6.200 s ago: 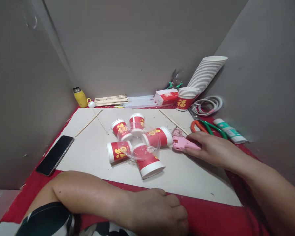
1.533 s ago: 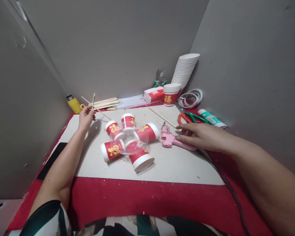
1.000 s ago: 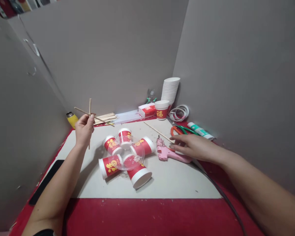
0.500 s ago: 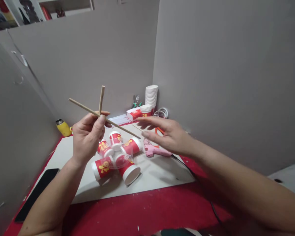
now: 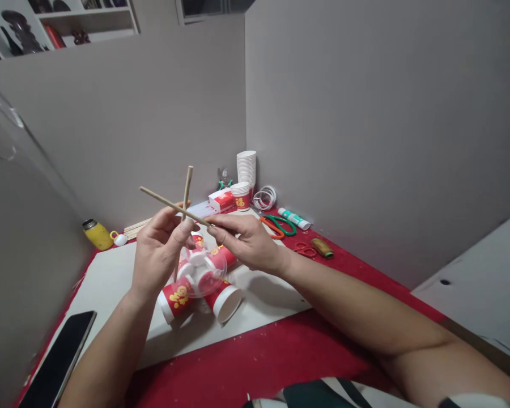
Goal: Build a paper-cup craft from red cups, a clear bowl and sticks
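My left hand (image 5: 159, 243) is closed on two thin wooden sticks that cross at its fingertips. One stick (image 5: 187, 184) stands nearly upright, its lower end showing below the hand. The other, a slanting stick (image 5: 159, 198), runs down to the right, where my right hand (image 5: 253, 241) pinches its end between thumb and fingers. Below both hands, several red and white paper cups (image 5: 179, 296) lie on their sides in a ring around a clear plastic piece (image 5: 206, 288). My hands cover part of the ring.
A white board (image 5: 259, 309) lies on the red table cover (image 5: 221, 362). A phone (image 5: 59, 357) is at left, near a yellow bottle (image 5: 97, 234). Stacked cups (image 5: 246, 166), green-handled scissors (image 5: 284, 224), a glue tube (image 5: 294, 218) and a thread spool (image 5: 322, 247) sit behind and right.
My right hand has moved left and closed on the slanting stick's lower end; before, it was open beside it. The view has shifted, and the pink glue gun is now hidden.
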`<state>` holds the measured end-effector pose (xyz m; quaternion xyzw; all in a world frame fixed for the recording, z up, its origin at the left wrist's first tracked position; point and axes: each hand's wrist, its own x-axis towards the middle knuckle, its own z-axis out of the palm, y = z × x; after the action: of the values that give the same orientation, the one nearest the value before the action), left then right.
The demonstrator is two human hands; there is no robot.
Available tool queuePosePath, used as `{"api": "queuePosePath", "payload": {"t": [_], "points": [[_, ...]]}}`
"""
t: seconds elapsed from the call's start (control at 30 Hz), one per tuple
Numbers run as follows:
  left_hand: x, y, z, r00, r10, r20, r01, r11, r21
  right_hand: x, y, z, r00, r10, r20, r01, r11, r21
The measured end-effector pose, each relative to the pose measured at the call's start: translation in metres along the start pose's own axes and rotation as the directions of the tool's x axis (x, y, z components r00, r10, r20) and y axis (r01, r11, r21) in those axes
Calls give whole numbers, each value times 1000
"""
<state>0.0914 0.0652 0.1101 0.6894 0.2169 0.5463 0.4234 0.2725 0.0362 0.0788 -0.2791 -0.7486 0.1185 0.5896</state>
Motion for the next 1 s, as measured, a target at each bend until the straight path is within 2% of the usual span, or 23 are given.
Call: {"api": "queuePosePath", "payload": {"t": [0.17, 0.43, 0.73, 1.0], "points": [[-3, -5, 0, 998, 48, -36, -47, 998, 45, -6, 9, 1, 1000, 2, 25, -3, 999, 46], [-10, -6, 3, 993, 49, -110, -37, 994, 105, -12, 15, 5, 998, 61, 21, -62, 997, 48], [-14, 4, 4, 999, 36, 7, -37, 990, 133, -16, 20, 6, 1000, -21, -21, 21, 999, 35], [-18, 4, 6, 993, 116, -35, -104, 965, 239, -17, 22, 1, 997, -64, 30, 63, 998, 29]]}}
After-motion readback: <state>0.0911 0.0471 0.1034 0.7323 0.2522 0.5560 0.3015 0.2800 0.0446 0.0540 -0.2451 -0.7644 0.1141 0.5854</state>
